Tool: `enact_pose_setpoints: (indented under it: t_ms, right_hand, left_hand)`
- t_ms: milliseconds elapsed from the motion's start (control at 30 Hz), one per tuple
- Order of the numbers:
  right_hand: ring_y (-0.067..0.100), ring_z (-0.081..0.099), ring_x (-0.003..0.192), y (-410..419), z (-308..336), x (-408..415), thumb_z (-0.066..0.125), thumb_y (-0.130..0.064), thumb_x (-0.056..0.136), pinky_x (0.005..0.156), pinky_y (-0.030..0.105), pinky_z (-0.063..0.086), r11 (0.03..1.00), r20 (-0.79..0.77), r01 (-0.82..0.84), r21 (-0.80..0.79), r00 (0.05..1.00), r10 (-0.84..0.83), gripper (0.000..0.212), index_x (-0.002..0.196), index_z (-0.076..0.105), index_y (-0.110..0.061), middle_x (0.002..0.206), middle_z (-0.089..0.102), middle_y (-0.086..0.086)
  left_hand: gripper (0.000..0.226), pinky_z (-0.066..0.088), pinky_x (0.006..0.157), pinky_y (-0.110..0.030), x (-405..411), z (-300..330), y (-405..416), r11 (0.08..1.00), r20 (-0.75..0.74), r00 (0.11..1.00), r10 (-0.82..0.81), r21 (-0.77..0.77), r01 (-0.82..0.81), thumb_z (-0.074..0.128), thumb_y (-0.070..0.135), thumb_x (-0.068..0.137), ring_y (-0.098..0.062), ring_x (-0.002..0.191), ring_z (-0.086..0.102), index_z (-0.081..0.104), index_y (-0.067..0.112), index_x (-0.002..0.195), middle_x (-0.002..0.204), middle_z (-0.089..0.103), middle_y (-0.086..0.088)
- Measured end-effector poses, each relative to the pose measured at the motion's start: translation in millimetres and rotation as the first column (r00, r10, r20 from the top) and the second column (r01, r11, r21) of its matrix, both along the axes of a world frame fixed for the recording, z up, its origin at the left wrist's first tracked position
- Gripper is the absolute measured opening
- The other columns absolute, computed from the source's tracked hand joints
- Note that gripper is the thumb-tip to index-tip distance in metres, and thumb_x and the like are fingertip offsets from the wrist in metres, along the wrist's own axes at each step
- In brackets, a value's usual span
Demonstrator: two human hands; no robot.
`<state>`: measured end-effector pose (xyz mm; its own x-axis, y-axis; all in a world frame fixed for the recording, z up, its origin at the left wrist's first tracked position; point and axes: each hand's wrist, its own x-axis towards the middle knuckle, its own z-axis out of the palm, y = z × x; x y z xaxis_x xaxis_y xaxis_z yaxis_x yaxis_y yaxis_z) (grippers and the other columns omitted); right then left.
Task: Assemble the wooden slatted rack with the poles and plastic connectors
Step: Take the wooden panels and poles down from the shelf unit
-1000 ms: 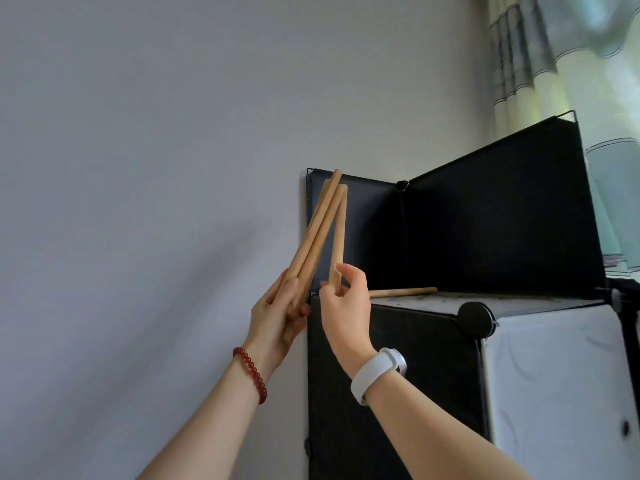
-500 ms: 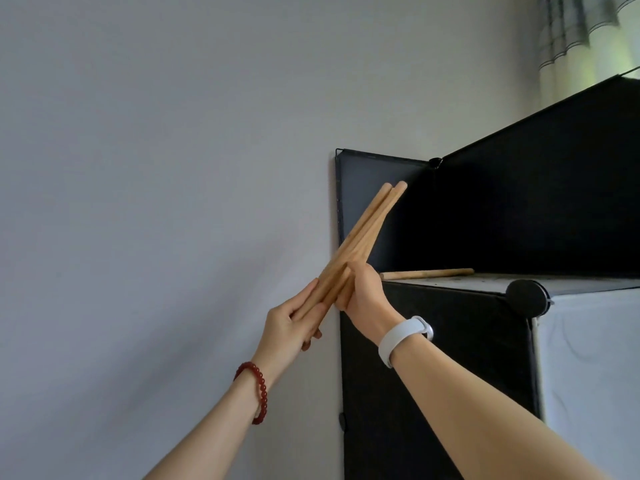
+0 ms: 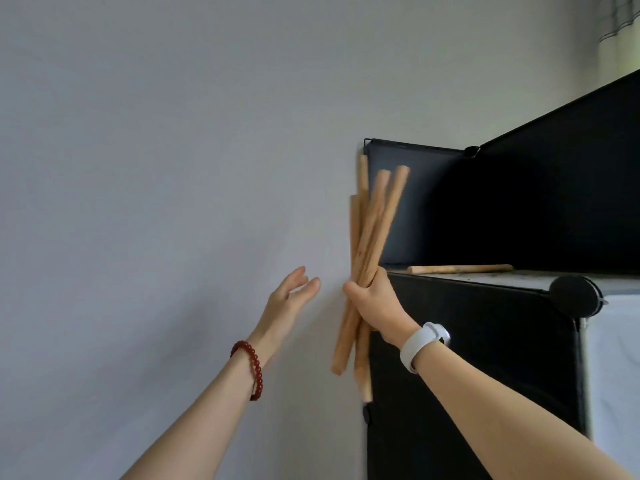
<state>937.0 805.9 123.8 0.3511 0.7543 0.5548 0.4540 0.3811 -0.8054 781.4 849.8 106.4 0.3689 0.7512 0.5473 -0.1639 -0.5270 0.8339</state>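
Observation:
My right hand [image 3: 375,303] grips a bundle of several wooden poles [image 3: 372,230] around their middle, held nearly upright beside the left edge of a black panel cabinet [image 3: 485,341]. Just left of the bundle, my left hand [image 3: 289,301] hovers with fingers straight and holds nothing. One more wooden pole [image 3: 460,269] lies flat on the cabinet's top surface, behind the bundle. No slatted rack or plastic rack connectors are in view.
A plain grey wall [image 3: 173,168] fills the left side. Upright black panels [image 3: 536,202] form the cabinet's open upper cube. A round black corner connector [image 3: 573,296] joins the panels, with a white panel [image 3: 616,375] to its right. A curtain [image 3: 620,26] shows top right.
The poles passed from my left hand to my right hand, which now grips the whole bundle and has turned it upright. My left hand let go and moved away to the left.

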Motion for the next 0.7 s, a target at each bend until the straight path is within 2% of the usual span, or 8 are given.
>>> enact_pose_setpoints:
  t_ms: [67, 133, 233, 367, 467, 533, 633, 700]
  right_hand:
    - [0.022, 0.062, 0.081, -4.7, -8.8, -1.7, 0.059, -0.023, 0.082, 0.074, 0.037, 0.055, 0.993, 0.333, 0.085, -0.087, 0.942, -0.052, 0.038, 0.111, 0.035, -0.018, 0.092, 0.058, 0.002]
    - [0.025, 0.062, 0.077, -6.5, -17.6, -8.2, 0.058, -0.023, 0.081, 0.070, 0.038, 0.054, 0.978, 0.619, 0.190, -0.084, 0.780, -0.098, 0.042, 0.115, 0.035, -0.018, 0.094, 0.057, 0.003]
    - [0.030, 0.060, 0.076, -3.9, -27.6, -17.2, 0.056, -0.024, 0.083, 0.070, 0.043, 0.052, 0.979, 0.764, 0.204, -0.004, 0.632, -0.128, 0.045, 0.121, 0.035, -0.012, 0.103, 0.055, 0.006]
    - [0.023, 0.060, 0.082, 0.9, -32.2, -15.8, 0.056, -0.033, 0.087, 0.076, 0.040, 0.052, 0.992, 0.790, 0.121, -0.022, 0.611, -0.057, 0.050, 0.127, 0.034, -0.012, 0.108, 0.056, 0.004]
    - [0.016, 0.059, 0.096, -0.7, -30.3, -6.5, 0.042, -0.047, 0.094, 0.084, 0.034, 0.050, 0.997, 0.757, 0.001, -0.078, 0.651, 0.059, 0.049, 0.133, 0.037, -0.018, 0.114, 0.058, 0.000]
    - [0.016, 0.053, 0.112, 4.3, -24.3, 7.0, 0.030, -0.041, 0.100, 0.093, 0.035, 0.044, 0.997, 0.777, 0.068, 0.037, 0.626, -0.072, 0.043, 0.135, 0.042, -0.019, 0.124, 0.056, -0.001]
    - [0.023, 0.046, 0.115, 23.5, 2.5, 27.2, 0.034, -0.019, 0.099, 0.091, 0.036, 0.036, 0.881, 0.855, 0.374, 0.290, 0.313, -0.414, 0.033, 0.129, 0.046, -0.016, 0.123, 0.053, 0.002]
    - [0.025, 0.045, 0.111, 42.3, 28.6, 37.1, 0.042, -0.012, 0.093, 0.088, 0.036, 0.034, 0.758, 0.891, 0.559, 0.336, 0.074, -0.449, 0.029, 0.121, 0.050, -0.015, 0.119, 0.053, 0.003]
  left_hand:
    - [0.104, 0.023, 0.114, -0.041, 7.2, 7.4, 1.0, 0.995, 0.025, 0.997, -0.073, -0.069, 0.075, 0.063, 0.060, 0.066, -0.008, 0.133, 0.033, 0.010, 0.027, 0.149, 0.146, 0.035, 0.009]
    - [0.113, 0.029, 0.111, -0.042, 18.5, 11.3, -1.5, 0.989, 0.106, 0.989, -0.101, -0.096, 0.112, 0.077, 0.052, 0.063, -0.012, 0.129, 0.043, 0.009, 0.024, 0.148, 0.140, 0.045, 0.003]
    - [0.058, 0.053, 0.086, -0.038, 31.9, 9.9, -1.6, 0.976, 0.421, 0.907, 0.023, -0.205, 0.070, 0.073, 0.008, 0.077, -0.021, 0.092, 0.068, 0.043, 0.008, 0.126, 0.101, 0.066, -0.009]
    - [0.028, 0.055, 0.056, -0.026, 36.0, 6.5, 3.1, 0.917, 0.643, 0.756, 0.120, -0.364, 0.164, 0.064, -0.002, 0.077, -0.022, 0.065, 0.070, 0.058, 0.000, 0.104, 0.074, 0.065, -0.010]
    - [0.026, 0.052, 0.051, -0.025, 34.4, 12.8, 13.1, 0.928, 0.627, 0.760, 0.173, -0.362, 0.088, 0.063, -0.003, 0.075, -0.019, 0.057, 0.067, 0.055, 0.003, 0.099, 0.069, 0.063, -0.009]
    - [0.024, 0.052, 0.051, -0.025, 32.8, 16.4, 25.1, 0.953, 0.544, 0.806, 0.235, -0.293, -0.080, 0.061, -0.003, 0.077, -0.018, 0.056, 0.066, 0.051, 0.009, 0.095, 0.073, 0.060, -0.008]
    - [0.025, 0.048, 0.050, -0.023, 32.5, 22.0, 42.6, 0.925, 0.288, 0.883, 0.371, -0.030, -0.379, 0.058, 0.003, 0.077, -0.020, 0.061, 0.062, 0.045, 0.022, 0.088, 0.076, 0.057, -0.002]
    - [0.027, 0.041, 0.047, -0.022, 35.3, 27.8, 55.5, 0.861, 0.150, 0.878, 0.455, 0.176, -0.477, 0.056, 0.008, 0.078, -0.015, 0.058, 0.056, 0.043, 0.026, 0.093, 0.072, 0.056, 0.005]
